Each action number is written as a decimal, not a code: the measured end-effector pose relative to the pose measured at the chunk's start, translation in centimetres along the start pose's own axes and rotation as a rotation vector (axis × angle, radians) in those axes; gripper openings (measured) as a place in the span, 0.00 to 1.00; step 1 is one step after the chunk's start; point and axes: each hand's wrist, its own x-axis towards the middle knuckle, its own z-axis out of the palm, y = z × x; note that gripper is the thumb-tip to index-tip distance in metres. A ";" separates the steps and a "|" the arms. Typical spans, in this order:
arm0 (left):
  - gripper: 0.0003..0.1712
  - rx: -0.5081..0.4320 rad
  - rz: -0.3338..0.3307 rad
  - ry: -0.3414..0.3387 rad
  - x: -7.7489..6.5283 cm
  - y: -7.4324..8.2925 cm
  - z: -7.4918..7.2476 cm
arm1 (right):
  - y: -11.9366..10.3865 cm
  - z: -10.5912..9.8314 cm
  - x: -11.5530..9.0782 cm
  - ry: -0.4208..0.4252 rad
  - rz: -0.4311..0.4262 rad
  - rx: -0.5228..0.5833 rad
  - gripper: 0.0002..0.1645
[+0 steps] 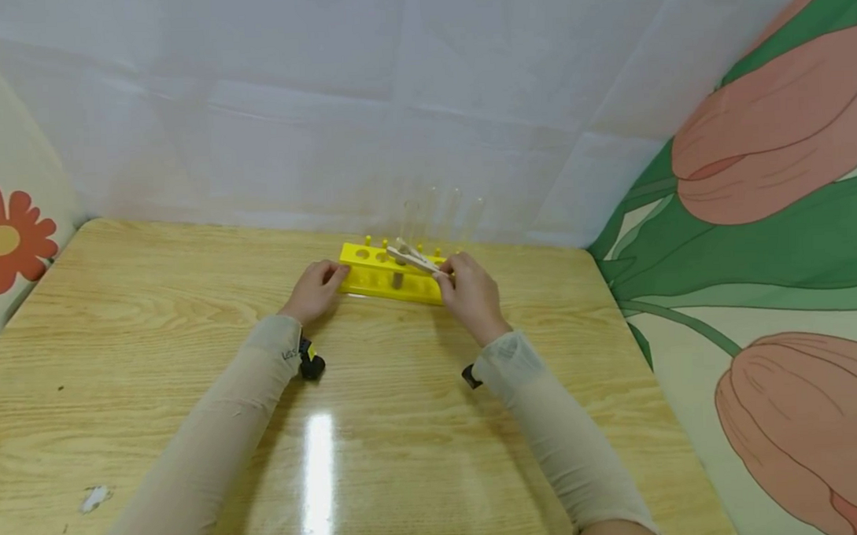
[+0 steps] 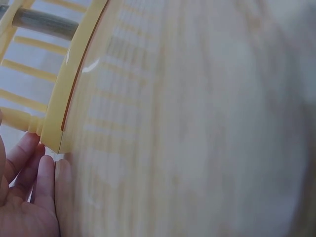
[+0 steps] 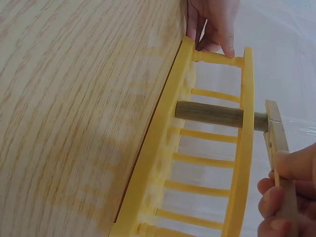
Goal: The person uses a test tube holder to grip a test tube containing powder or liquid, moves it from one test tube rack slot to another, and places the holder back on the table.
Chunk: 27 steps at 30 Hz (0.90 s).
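Observation:
A yellow test tube rack (image 1: 418, 291) stands at the back of the table. My left hand (image 1: 312, 292) holds its left end; in the right wrist view, the fingers of that hand (image 3: 212, 22) are at the end post. My right hand (image 1: 474, 297) grips a wooden test tube clamp (image 1: 416, 259) by its handle. The clamp's jaws are at the upper end of a test tube (image 3: 210, 112) that passes through a hole in the rack's top bar. This tube looks dark grey-brown. In the left wrist view its lower part (image 2: 44, 23) reaches the rack's base.
Several clear tubes (image 1: 455, 207) rise behind the rack, on its right half. A white cloth (image 1: 290, 146) hangs behind the wood-grain table (image 1: 378, 442). Flower-printed sheets (image 1: 769, 271) flank both sides. A small pale worn spot (image 1: 95, 499) marks the table at front left.

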 end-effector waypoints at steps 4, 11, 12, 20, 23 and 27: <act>0.30 -0.002 0.004 0.000 0.0 0.0 0.0 | 0.0 0.0 0.0 -0.001 0.007 0.000 0.08; 0.30 -0.007 0.018 -0.002 0.0 0.0 -0.1 | -0.1 0.0 -0.1 -0.004 0.014 0.013 0.07; 0.31 -0.008 0.019 -0.001 0.0 -0.1 -0.1 | -0.2 0.0 -0.1 -0.005 0.017 0.015 0.07; 0.31 -0.023 0.034 -0.001 0.1 -0.4 0.0 | -0.4 -0.1 -0.1 -0.007 0.040 0.014 0.07; 0.31 -0.027 0.038 -0.002 0.0 -0.4 0.0 | -0.5 -0.3 -0.1 -0.004 0.049 0.018 0.08; 0.31 -0.029 0.038 -0.001 0.0 -0.4 0.0 | -0.8 -0.5 0.0 0.007 0.049 0.022 0.09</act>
